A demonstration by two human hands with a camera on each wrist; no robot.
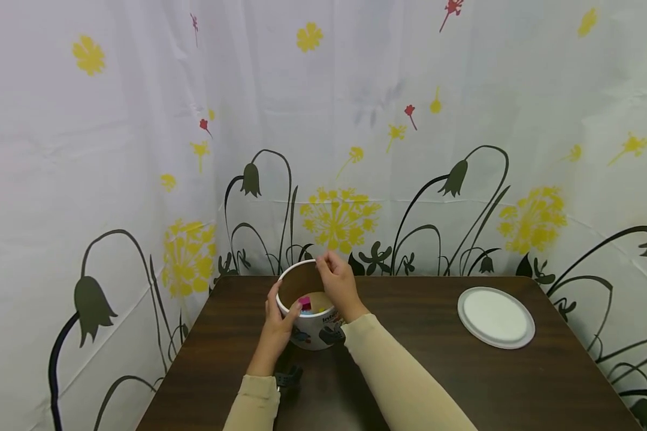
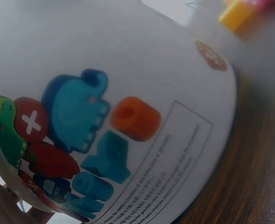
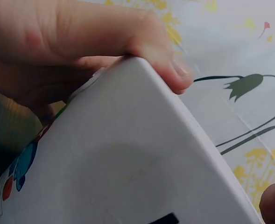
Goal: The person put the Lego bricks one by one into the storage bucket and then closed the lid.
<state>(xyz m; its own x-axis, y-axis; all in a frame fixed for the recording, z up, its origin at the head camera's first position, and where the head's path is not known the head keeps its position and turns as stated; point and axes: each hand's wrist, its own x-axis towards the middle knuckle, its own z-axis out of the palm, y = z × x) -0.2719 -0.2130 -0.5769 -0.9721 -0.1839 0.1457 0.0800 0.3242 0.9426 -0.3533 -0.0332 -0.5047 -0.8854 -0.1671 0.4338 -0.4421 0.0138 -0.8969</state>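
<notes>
A white round tub [image 1: 308,336] printed with colourful animals and blocks is held in both hands above the dark wooden table, its mouth turned partly up toward me. Inside show a pink block [image 1: 304,303] and some blue and yellow bits. My left hand [image 1: 278,326] grips the left side, thumb over the near rim. With thumb and fingers, my right hand [image 1: 338,286] pinches the rim at the right. In the right wrist view its thumb [image 3: 170,70] bends over the white edge. The tub's printed wall [image 2: 146,70] fills the left wrist view.
On the right of the table [image 1: 410,359] lies a round white lid [image 1: 496,317]. A white curtain [image 1: 248,90] with printed flowers hangs behind the table and along its sides.
</notes>
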